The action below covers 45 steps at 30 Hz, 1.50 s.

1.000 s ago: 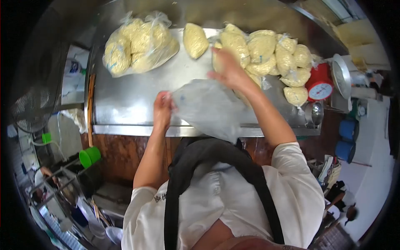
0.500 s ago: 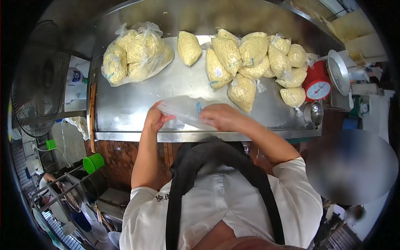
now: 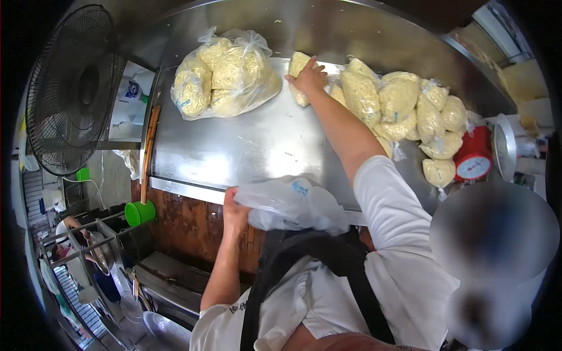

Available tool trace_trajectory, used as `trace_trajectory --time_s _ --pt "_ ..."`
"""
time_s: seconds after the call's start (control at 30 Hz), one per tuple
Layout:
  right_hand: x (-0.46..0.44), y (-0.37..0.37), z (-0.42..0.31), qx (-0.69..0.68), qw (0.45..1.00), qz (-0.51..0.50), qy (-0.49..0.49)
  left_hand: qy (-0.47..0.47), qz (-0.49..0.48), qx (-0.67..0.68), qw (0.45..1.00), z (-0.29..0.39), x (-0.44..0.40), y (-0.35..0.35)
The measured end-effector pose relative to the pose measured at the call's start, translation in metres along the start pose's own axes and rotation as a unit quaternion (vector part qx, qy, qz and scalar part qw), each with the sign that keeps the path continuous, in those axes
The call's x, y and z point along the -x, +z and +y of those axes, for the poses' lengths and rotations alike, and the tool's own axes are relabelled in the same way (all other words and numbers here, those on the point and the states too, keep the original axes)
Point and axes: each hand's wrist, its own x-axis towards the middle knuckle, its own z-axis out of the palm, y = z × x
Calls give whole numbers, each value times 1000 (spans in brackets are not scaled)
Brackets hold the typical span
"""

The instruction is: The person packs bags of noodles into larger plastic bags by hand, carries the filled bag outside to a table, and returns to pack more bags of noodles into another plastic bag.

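Note:
My left hand (image 3: 235,209) grips the edge of a thin, clear plastic bag (image 3: 295,205) with blue print, which spreads over the table's front edge. My right hand (image 3: 309,75) reaches far across the metal table (image 3: 246,146), its fingers spread on top of a single bag of pale noodles (image 3: 299,60). To its left lies a large clear sack (image 3: 225,76) with several noodle bags inside. Several more filled noodle bags (image 3: 398,96) are piled to the right of my right hand, partly behind my forearm.
A red scale (image 3: 473,155) with a metal pan (image 3: 504,146) stands at the table's right end. Wooden sticks (image 3: 149,146) lean along the left edge, by a green bucket (image 3: 139,213). A large fan (image 3: 70,88) is at the left. Part of a person (image 3: 73,225) shows at lower left.
My right hand has left the plastic bag and reached forward onto the single noodle bag. My left hand still holds the plastic bag, now lower in view. The view has shifted.

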Motion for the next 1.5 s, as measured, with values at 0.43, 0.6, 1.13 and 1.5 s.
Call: trace_trajectory --time_s 0.43,0.6,1.13,1.5 --pt "95 40 105 -191 961 -96 -177 -76 21 56 995 -35 -59 -34" --pt "133 22 133 -316 916 -192 -157 -36 -14 19 999 -19 -88 -33" --pt "227 -110 110 -359 896 -114 -233 20 87 -78 993 -41 -117 -64" --pt "288 -154 132 -511 834 -179 102 94 -159 -54 981 54 -103 67"
